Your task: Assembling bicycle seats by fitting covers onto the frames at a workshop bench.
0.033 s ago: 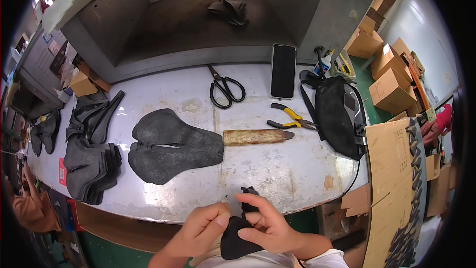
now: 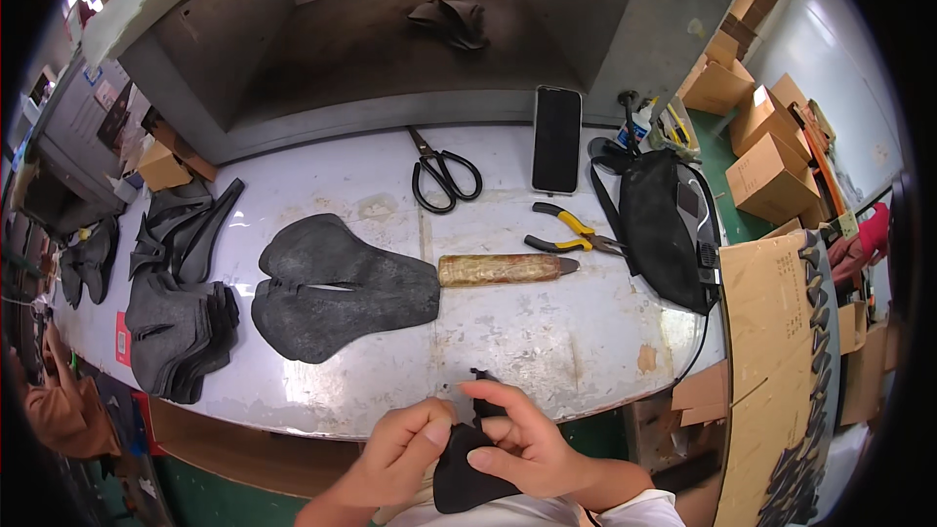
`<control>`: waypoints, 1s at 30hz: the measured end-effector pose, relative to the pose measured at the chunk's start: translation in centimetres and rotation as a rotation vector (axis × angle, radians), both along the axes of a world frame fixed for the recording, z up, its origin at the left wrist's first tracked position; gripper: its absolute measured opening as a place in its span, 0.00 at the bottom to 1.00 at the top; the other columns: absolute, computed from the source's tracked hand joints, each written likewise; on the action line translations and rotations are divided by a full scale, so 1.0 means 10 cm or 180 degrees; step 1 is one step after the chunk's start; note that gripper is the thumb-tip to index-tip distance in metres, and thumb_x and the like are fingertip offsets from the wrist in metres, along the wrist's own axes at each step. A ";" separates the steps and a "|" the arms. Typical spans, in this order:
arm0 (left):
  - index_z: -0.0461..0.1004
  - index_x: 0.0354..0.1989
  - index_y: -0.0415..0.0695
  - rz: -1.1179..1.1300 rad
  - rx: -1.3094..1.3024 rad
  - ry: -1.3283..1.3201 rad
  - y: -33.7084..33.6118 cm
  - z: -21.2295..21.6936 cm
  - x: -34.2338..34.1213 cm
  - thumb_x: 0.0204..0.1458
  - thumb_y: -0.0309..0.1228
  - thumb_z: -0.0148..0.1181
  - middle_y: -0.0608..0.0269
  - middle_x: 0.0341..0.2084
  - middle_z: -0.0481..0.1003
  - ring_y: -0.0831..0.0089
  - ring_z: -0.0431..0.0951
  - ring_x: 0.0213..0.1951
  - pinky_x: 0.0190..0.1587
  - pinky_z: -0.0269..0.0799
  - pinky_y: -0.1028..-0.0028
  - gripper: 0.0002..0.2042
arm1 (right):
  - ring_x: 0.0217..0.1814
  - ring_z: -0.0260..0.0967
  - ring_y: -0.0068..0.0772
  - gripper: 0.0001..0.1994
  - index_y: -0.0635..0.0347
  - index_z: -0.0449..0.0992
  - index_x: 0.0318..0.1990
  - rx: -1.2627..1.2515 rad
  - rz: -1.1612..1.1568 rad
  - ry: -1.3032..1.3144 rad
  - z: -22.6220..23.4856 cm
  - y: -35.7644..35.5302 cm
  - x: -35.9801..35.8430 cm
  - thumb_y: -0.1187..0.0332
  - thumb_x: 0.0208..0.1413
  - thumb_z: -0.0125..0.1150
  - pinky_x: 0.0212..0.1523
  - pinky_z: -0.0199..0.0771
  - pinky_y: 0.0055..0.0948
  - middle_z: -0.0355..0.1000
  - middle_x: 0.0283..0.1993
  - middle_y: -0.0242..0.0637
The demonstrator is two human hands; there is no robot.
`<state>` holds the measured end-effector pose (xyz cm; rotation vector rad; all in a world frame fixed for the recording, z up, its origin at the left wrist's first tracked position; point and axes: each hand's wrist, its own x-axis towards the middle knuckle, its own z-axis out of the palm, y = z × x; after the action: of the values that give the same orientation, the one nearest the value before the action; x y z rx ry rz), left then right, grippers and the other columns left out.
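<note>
At the near edge of the table, both hands hold a smooth black rounded piece of material (image 2: 467, 476). My left hand (image 2: 405, 449) is closed, pinching its left side with thumb and curled fingers. My right hand (image 2: 527, 449) grips the other side, thumb laid flat on the black surface and index finger raised and bent. A narrow dark end of the piece shows beyond the fingers; its underside is hidden. Past the hands lies a dark grey saddle-shaped cover (image 2: 342, 307) with a slit down its middle. A knife with a worn, wrapped handle (image 2: 498, 270) touches its narrow end.
Scissors (image 2: 447, 176), a phone (image 2: 557, 141) and yellow-black pliers (image 2: 576, 231) lie farther back. A black pouch (image 2: 664, 229) with a cable sits at right. Stacked grey covers (image 2: 181, 337) stand at left. Behind rises a grey metal box (image 2: 410, 59). Cardboard boxes (image 2: 771, 176) fill the right.
The narrow dark end beyond my right fingers has shifted slightly. Both hands keep their grip, and everything on the table stays put.
</note>
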<state>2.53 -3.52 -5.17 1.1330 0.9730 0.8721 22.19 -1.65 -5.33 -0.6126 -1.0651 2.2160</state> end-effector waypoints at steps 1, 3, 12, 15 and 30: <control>0.67 0.27 0.38 0.0477 0.0265 -0.0079 -0.07 -0.06 0.11 0.64 0.31 0.46 0.63 0.24 0.67 0.76 0.66 0.27 0.31 0.62 0.74 0.13 | 0.46 0.69 0.20 0.32 0.54 0.40 0.71 0.0002 -0.0005 0.0002 0.00 0.02 -0.01 0.75 0.65 0.49 0.46 0.69 0.19 0.72 0.45 0.39; 0.67 0.26 0.38 0.0949 0.0528 -0.0158 -0.08 -0.13 0.15 0.64 0.33 0.46 0.63 0.24 0.67 0.76 0.66 0.28 0.31 0.62 0.74 0.14 | 0.47 0.69 0.20 0.32 0.54 0.41 0.71 -0.0870 0.0095 0.0353 0.01 0.06 -0.04 0.75 0.65 0.50 0.46 0.68 0.19 0.72 0.47 0.39; 0.66 0.27 0.41 0.0852 -0.0311 -0.0359 -0.02 -0.05 0.13 0.64 0.35 0.45 0.67 0.23 0.65 0.78 0.62 0.26 0.31 0.58 0.78 0.14 | 0.34 0.66 0.13 0.32 0.57 0.43 0.70 0.0393 -0.0956 -0.0329 -0.02 0.01 -0.09 0.75 0.63 0.52 0.34 0.63 0.12 0.72 0.38 0.36; 0.65 0.28 0.41 0.0793 -0.1017 -0.1152 0.00 -0.16 0.15 0.63 0.31 0.45 0.66 0.23 0.64 0.79 0.62 0.25 0.29 0.58 0.76 0.11 | 0.39 0.69 0.17 0.32 0.57 0.44 0.69 0.0630 -0.1190 -0.0130 -0.04 0.01 -0.10 0.76 0.63 0.53 0.38 0.68 0.14 0.72 0.40 0.37; 0.72 0.34 0.38 0.0757 0.0308 -0.0169 0.06 -0.21 0.16 0.65 0.39 0.45 0.73 0.24 0.68 0.85 0.63 0.28 0.30 0.60 0.79 0.17 | 0.59 0.65 0.32 0.39 0.54 0.39 0.72 -0.0483 -0.1154 0.0438 0.06 0.18 -0.12 0.81 0.59 0.55 0.60 0.66 0.32 0.65 0.58 0.45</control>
<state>4.13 -2.93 -7.31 1.0836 1.0446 1.1458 20.98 0.19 -4.75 -0.6506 -0.6609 1.9966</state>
